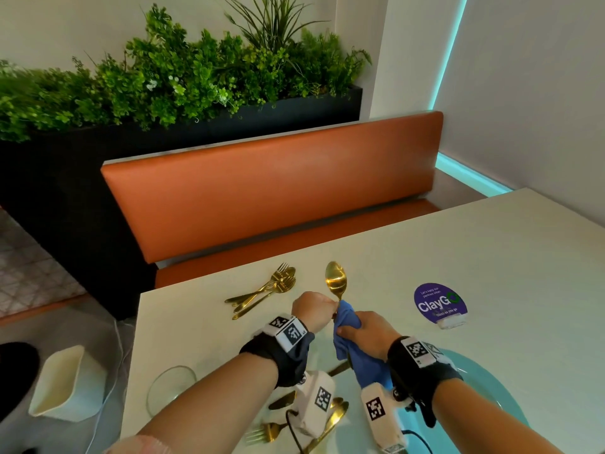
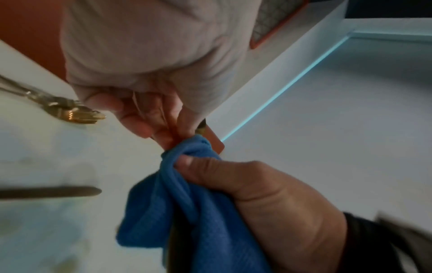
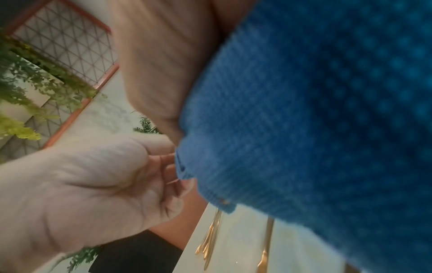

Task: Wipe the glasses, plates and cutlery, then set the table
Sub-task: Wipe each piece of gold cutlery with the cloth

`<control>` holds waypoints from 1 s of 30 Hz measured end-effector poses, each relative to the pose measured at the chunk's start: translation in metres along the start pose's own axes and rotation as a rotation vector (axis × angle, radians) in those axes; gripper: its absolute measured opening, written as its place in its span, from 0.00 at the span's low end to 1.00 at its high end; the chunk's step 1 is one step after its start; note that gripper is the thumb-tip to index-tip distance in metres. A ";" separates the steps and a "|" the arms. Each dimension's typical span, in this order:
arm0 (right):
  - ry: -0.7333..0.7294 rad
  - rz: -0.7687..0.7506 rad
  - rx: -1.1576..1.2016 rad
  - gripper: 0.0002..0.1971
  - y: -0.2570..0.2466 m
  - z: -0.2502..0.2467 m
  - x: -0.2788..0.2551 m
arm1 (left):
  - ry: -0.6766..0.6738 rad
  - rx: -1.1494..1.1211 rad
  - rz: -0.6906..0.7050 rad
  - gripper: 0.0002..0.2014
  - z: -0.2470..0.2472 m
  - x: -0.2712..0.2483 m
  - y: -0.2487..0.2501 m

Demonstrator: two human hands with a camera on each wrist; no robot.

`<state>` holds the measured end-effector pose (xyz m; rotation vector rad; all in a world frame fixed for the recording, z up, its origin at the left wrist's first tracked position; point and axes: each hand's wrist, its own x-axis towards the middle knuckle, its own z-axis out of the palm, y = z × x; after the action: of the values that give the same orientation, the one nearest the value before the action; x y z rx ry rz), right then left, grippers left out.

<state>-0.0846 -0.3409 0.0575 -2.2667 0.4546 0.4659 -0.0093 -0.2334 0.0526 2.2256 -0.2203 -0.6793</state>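
Observation:
My left hand [image 1: 312, 309] pinches the neck of a gold spoon [image 1: 336, 280], whose bowl points up and away above the table. My right hand [image 1: 366, 332] grips a blue cloth [image 1: 348, 326] wrapped round the spoon's handle, which is hidden inside it. From the left wrist, the left fingers [image 2: 149, 118] meet the blue cloth [image 2: 187, 194] and the right thumb [image 2: 210, 166] presses into its folds. The right wrist view is mostly blue cloth [image 3: 304, 120], with the left palm [image 3: 93, 184] beside it.
Several gold forks and spoons [image 1: 265, 290] lie in a pile at the far left of the white table [image 1: 491, 257]. More gold cutlery [image 1: 330, 417] lies near me, beside a glass [image 1: 170, 388] and a teal plate [image 1: 491, 388]. A purple sign [image 1: 438, 304] stands to the right.

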 end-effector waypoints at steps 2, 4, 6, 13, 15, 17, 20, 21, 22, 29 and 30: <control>-0.001 0.002 0.015 0.09 -0.003 0.002 0.005 | -0.039 -0.103 -0.048 0.13 0.001 0.007 -0.002; -0.017 -0.002 -0.003 0.13 -0.003 0.003 0.010 | -0.097 -0.209 -0.091 0.14 -0.002 0.015 -0.008; -0.045 -0.025 -0.046 0.14 -0.004 0.006 0.013 | -0.138 -0.257 -0.139 0.17 -0.003 0.022 -0.013; -0.075 -0.012 -0.068 0.14 -0.007 0.011 0.033 | -0.041 -0.434 -0.270 0.18 -0.002 0.048 -0.021; -0.091 0.002 -0.067 0.13 -0.007 0.012 0.037 | 0.017 -0.419 -0.284 0.15 -0.005 0.056 -0.022; -0.115 0.005 -0.066 0.07 -0.006 0.015 0.039 | 0.050 -0.438 -0.301 0.11 -0.012 0.066 -0.023; -0.107 0.007 -0.049 0.11 0.001 0.012 0.041 | 0.159 -0.432 -0.292 0.11 -0.036 0.089 -0.029; -0.095 0.009 -0.046 0.13 0.005 0.009 0.040 | 0.185 -0.363 -0.300 0.10 -0.045 0.096 -0.032; -0.081 0.017 -0.040 0.14 0.010 0.005 0.040 | 0.197 -0.239 -0.298 0.11 -0.055 0.103 -0.038; 0.001 0.089 -0.055 0.14 0.039 -0.018 0.031 | 0.166 0.660 -0.318 0.16 -0.075 0.141 -0.089; 0.002 0.098 -0.063 0.15 0.041 -0.018 0.029 | 0.157 0.743 -0.304 0.15 -0.073 0.147 -0.095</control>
<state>-0.0750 -0.3861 0.0304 -2.3128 0.5615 0.5345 0.1477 -0.1752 -0.0360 3.0554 -0.0519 -0.6397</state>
